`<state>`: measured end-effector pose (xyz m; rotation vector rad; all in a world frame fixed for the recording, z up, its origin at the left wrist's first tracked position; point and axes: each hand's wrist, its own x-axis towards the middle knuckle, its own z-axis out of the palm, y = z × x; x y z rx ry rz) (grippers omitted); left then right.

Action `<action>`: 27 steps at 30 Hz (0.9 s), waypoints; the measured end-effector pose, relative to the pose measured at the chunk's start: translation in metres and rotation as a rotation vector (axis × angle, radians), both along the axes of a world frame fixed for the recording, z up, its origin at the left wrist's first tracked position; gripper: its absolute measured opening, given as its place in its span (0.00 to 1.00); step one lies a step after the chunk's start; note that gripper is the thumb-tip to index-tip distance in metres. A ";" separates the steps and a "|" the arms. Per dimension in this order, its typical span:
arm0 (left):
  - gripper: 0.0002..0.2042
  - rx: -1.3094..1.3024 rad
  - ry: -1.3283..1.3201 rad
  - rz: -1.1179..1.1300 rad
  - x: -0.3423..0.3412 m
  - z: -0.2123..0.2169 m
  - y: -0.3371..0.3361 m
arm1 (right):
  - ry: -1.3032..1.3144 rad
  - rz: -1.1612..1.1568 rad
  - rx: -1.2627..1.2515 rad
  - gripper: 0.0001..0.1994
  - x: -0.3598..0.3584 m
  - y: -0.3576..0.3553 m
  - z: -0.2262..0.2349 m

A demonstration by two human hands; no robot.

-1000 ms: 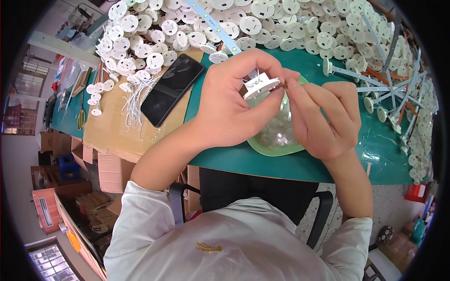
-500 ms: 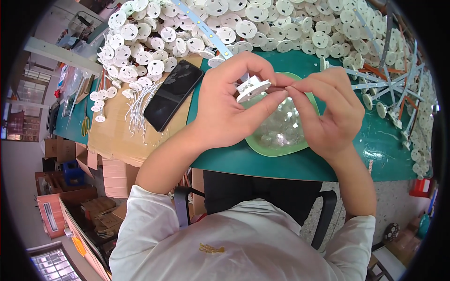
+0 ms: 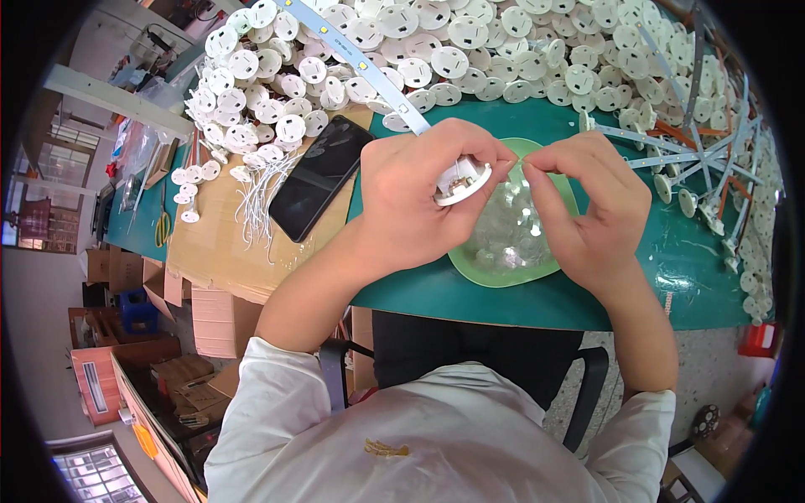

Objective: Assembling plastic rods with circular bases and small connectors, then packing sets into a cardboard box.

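Observation:
My left hand (image 3: 407, 191) is closed round a white round plastic cap (image 3: 475, 189) with small metal parts inside. A pale LED strip (image 3: 381, 81) with yellow chips slants from the top edge down to this hand; its lower end is hidden behind the knuckles. Thumb and forefinger of my right hand (image 3: 599, 201) are pinched together close to the left fingertips; whatever they hold is too fine to make out. Below both hands lies a green bowl (image 3: 495, 279) with clear, shiny contents.
A large heap of white round caps (image 3: 470, 32) covers the back of the green table (image 3: 671, 302). On cardboard (image 3: 218, 264) at left lie a black phone (image 3: 314, 180) and white wires (image 3: 262, 197), with scissors (image 3: 163, 220) farther left. Crossed LED strips (image 3: 700, 151) lie at right.
The cap in my left hand has turned so its inner side shows. My left fingertips have drawn slightly apart from my right ones. The whole view has shifted a little.

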<state>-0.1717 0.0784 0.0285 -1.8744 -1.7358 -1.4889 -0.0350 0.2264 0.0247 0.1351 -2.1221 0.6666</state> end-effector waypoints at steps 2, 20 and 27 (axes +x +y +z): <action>0.10 0.015 0.077 -0.006 -0.001 -0.003 0.001 | 0.033 -0.024 0.059 0.07 -0.002 0.000 0.000; 0.16 0.013 -0.589 -0.360 0.010 -0.006 -0.002 | 0.276 0.055 0.093 0.09 -0.002 -0.017 -0.001; 0.24 -0.115 -0.611 -0.445 0.020 -0.001 -0.003 | 0.373 -0.016 0.213 0.12 -0.007 -0.021 -0.002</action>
